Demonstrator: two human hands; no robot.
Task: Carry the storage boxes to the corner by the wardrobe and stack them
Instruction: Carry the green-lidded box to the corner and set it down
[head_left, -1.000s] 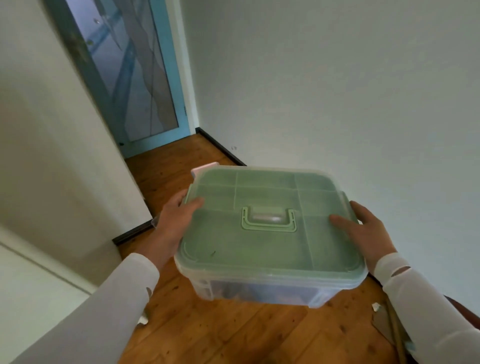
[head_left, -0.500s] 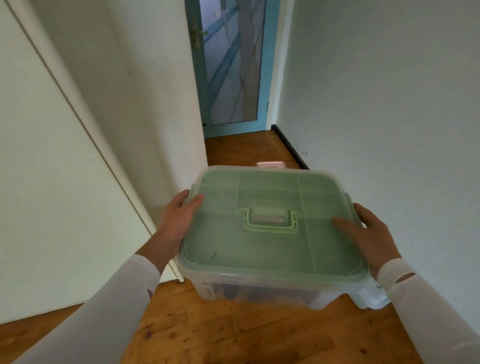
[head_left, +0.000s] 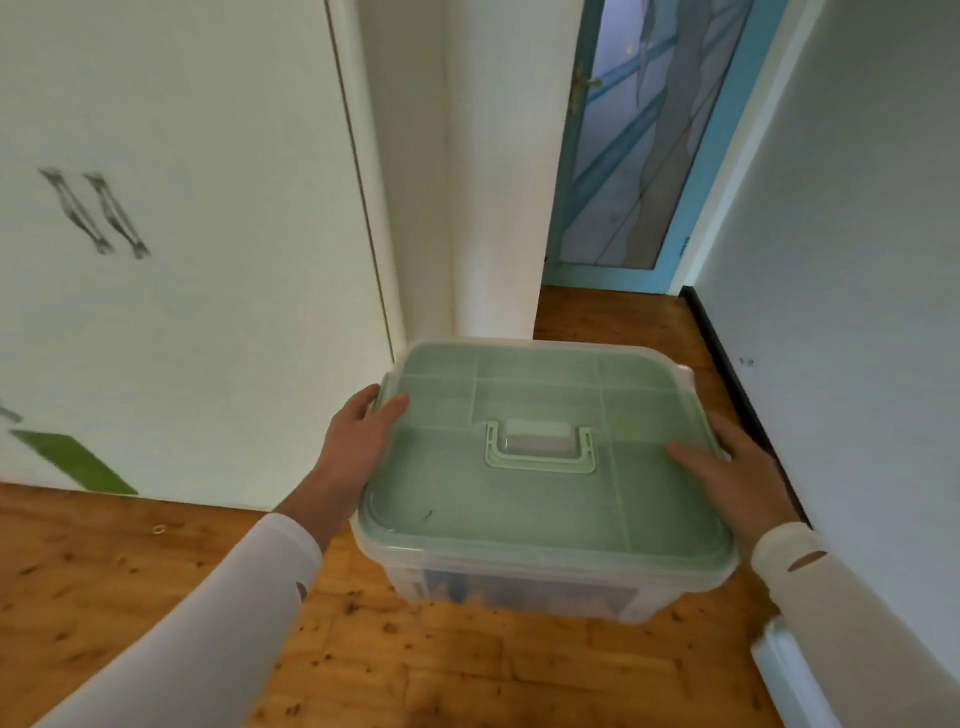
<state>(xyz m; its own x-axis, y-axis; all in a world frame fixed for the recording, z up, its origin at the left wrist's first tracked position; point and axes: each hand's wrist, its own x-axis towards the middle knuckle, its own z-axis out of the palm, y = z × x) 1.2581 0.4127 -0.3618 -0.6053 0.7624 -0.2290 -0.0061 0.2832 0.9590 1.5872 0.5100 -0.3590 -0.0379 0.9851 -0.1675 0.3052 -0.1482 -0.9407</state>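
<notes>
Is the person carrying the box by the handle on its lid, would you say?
No: the handle lies untouched; left hand and right hand hold the box by its sides.

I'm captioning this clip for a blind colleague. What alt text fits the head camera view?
Two white-sleeved hands carry a clear storage box with a green lid above a wooden floor, the left hand gripping its left rim and the right hand its right. A white wardrobe stands to the left; a blue glass door lies ahead.
</notes>
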